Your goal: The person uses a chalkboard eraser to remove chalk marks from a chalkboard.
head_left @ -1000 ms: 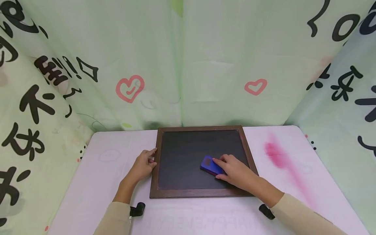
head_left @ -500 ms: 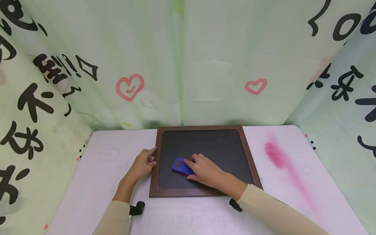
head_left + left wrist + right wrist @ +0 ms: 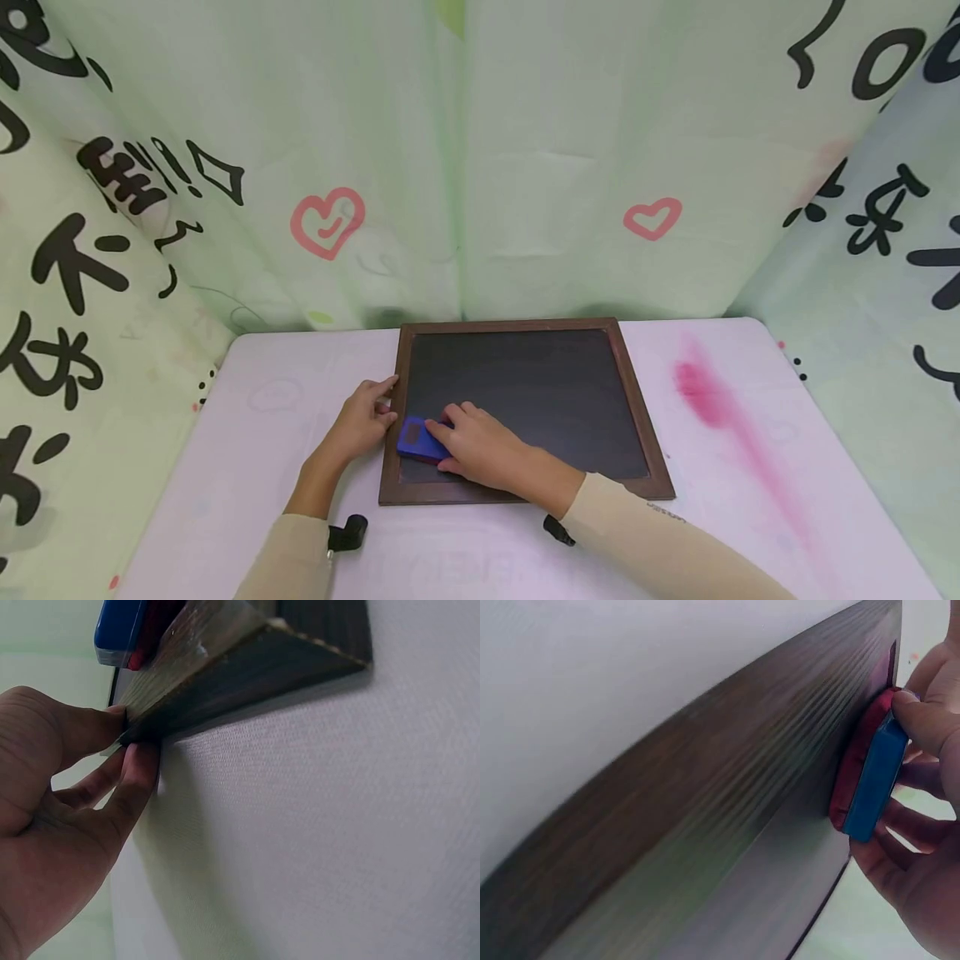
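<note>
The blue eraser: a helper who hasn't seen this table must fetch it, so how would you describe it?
On the pale table lies a dark chalkboard in a brown wooden frame. At its near left corner the right hand grips a small blue block eraser with a red underside, the only blue thing there.

Pale pink table (image 3: pixel 247 467) smeared with a pink stain (image 3: pixel 708 400), wood-framed chalkboard (image 3: pixel 525 492) lying flat on it

Grainy wooden frame (image 3: pixel 391 450), matt dark board (image 3: pixel 540 392), blue plastic eraser (image 3: pixel 415 439), woven tablecloth (image 3: pixel 337 825)
</note>
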The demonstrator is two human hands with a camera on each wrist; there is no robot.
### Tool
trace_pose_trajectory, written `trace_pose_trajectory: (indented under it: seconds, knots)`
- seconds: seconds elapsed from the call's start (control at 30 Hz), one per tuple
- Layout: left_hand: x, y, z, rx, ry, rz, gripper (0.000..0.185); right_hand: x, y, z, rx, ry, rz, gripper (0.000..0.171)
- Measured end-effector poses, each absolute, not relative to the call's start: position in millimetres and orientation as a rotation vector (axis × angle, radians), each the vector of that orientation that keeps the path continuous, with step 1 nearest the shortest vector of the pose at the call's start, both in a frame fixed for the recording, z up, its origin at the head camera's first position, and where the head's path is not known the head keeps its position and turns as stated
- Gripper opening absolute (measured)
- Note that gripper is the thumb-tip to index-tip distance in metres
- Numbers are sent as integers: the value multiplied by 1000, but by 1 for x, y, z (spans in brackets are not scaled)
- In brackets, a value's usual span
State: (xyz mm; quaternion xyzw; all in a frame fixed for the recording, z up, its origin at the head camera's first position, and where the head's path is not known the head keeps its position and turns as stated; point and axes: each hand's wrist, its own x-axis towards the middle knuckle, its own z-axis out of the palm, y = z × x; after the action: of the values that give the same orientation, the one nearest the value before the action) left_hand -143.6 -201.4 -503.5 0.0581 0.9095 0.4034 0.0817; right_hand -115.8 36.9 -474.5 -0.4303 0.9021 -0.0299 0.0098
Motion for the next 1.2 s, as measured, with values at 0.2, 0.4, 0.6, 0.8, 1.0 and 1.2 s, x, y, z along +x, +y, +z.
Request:
trace_pose_trajectory:
  seconds: [0.2,0.4,0.6,0.8,1.0,1.2]
  knots:
    - [-144,-202,-505,178,2716,1212,62,-116,39,-474,-1337,2797,-53,59]
    - [-144,-200,-506,189,2723,1206,62,-116,55,-472,-1335,2777,-98,59]
    - [-144,-200,-504,192,2730,1203,62,-117,82,-477,-1266,2763,-224,59]
    - [-143,-201,-504,190,2733,1198,62,-117,114,-478,-1181,2753,-313,58]
    - [-144,-200,-505,200,2745,1201,62,-116,156,-476,-1165,2776,-366,57]
    - [-143,-197,-503,164,2734,1190,63,-113,198,-474,-1140,2820,-397,55]
